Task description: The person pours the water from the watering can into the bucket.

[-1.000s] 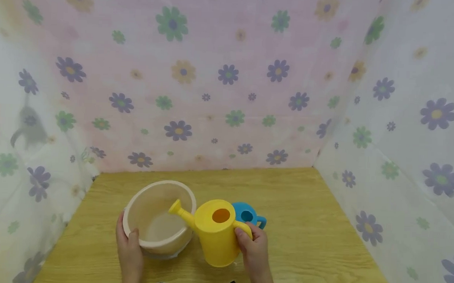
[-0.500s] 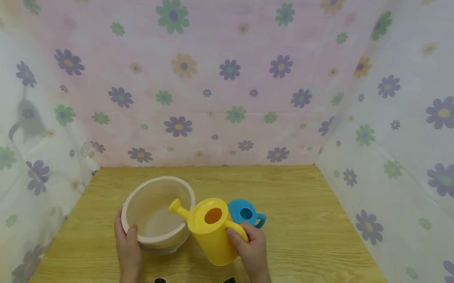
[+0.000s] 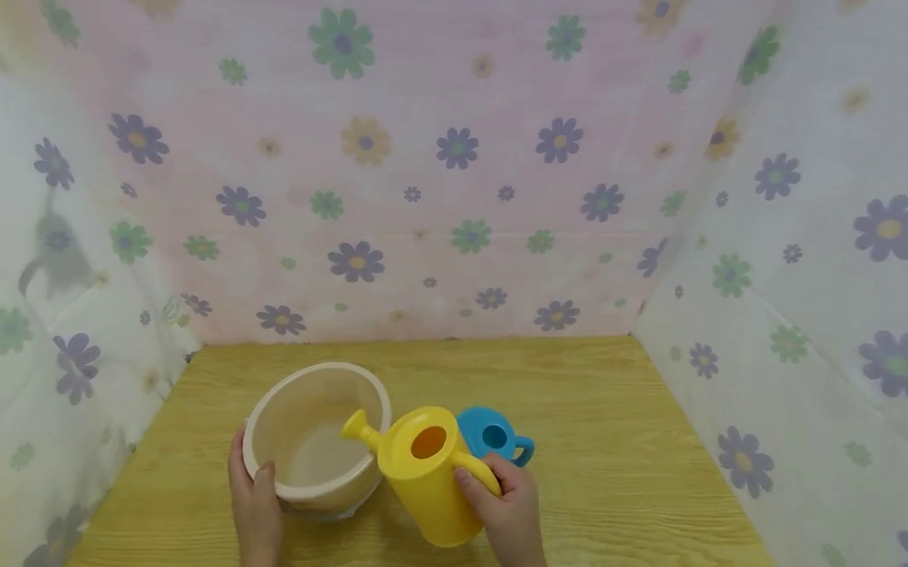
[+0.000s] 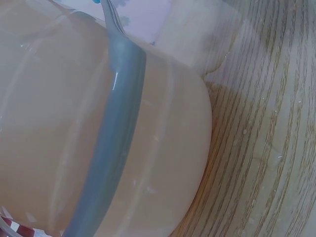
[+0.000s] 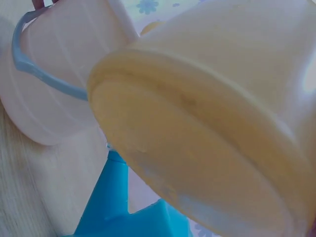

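My left hand (image 3: 257, 506) grips a cream plastic bucket (image 3: 341, 495) by its left side, thumb over the rim. The bucket leans, its mouth turned up and toward the camera; its grey-blue handle (image 4: 106, 163) hangs along the outer wall in the left wrist view. My right hand (image 3: 509, 512) holds a yellow watering can (image 3: 431, 500) by its handle. This can is tilted left, its spout (image 3: 360, 430) over the bucket's right rim and its base (image 5: 187, 143) lifted in the right wrist view. No stream of water shows at the spout.
A blue watering can (image 3: 486, 431) stands on the wooden table (image 3: 612, 489) just behind the yellow one. Water drops (image 4: 274, 148) and a wet patch lie on the table by the bucket. Flowered cloth (image 3: 417, 257) walls in the back and sides. Dark objects show at the bottom edge.
The yellow watering can has tipped further left, its base swinging down and right, so more of the blue can shows. My left hand and the bucket have stayed nearly still.
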Available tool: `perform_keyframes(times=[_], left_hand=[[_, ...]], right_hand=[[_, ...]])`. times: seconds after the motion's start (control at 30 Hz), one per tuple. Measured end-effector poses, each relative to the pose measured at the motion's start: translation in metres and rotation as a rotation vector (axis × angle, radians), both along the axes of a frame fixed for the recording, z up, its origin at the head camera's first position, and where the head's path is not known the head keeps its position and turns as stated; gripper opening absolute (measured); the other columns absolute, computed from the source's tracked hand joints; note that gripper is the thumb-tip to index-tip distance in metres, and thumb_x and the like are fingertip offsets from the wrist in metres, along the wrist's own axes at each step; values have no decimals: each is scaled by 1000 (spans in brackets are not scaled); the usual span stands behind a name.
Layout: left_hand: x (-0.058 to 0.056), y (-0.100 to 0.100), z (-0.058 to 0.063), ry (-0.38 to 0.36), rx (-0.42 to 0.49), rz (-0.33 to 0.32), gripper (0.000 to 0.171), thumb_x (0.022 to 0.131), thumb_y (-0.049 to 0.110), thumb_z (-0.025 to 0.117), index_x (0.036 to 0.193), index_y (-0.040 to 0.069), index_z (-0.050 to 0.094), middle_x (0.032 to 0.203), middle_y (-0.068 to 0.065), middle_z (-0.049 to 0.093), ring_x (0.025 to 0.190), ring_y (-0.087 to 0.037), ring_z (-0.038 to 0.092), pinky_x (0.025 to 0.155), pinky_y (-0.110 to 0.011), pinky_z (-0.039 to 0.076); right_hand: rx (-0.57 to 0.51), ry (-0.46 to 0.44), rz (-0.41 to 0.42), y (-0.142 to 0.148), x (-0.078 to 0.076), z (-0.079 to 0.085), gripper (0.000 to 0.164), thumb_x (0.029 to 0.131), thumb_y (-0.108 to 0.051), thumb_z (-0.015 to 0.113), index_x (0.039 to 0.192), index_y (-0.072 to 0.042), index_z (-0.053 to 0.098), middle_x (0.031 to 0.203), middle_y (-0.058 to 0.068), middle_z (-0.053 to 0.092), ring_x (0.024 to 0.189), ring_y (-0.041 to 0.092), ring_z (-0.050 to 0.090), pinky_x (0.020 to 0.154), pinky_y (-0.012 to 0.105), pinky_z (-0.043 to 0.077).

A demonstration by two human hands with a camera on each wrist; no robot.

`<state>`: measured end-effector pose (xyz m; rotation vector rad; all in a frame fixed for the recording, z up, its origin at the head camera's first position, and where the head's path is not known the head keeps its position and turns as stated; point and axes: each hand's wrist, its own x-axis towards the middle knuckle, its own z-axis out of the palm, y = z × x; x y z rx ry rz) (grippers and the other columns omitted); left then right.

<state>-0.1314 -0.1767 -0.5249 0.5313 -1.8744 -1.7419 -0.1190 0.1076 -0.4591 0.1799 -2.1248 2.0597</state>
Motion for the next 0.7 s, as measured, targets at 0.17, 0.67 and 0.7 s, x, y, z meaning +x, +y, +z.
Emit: perform_keyframes(times=[0.17,0.67,0.7], left_hand=[[1,1,-2,33,13,-9,56,89,7,34,139,30,26,142,4,26,126,-14,25,105,-30,19],[1,2,1,37,-4,0,57,89,5,33,141,27,24,143,2,25,126,-15,24,105,-26,17],[1,2,1,33,-8,0,57,89,5,33,141,27,24,143,3,25,126,-14,24,105,-26,17]], right_hand=[[24,3,-13,-1,1,4,19,79,-19,67,67,-9,57,55,2,45,50,14,44,43,24,42],[-49,51,69,0,2,3,5,80,-4,64,82,-8,62,63,5,51,54,17,47,47,27,46],[-56,42,66,0,2,3,5,80,-4,64,82,-8,62,62,5,51,53,16,47,47,27,46]])
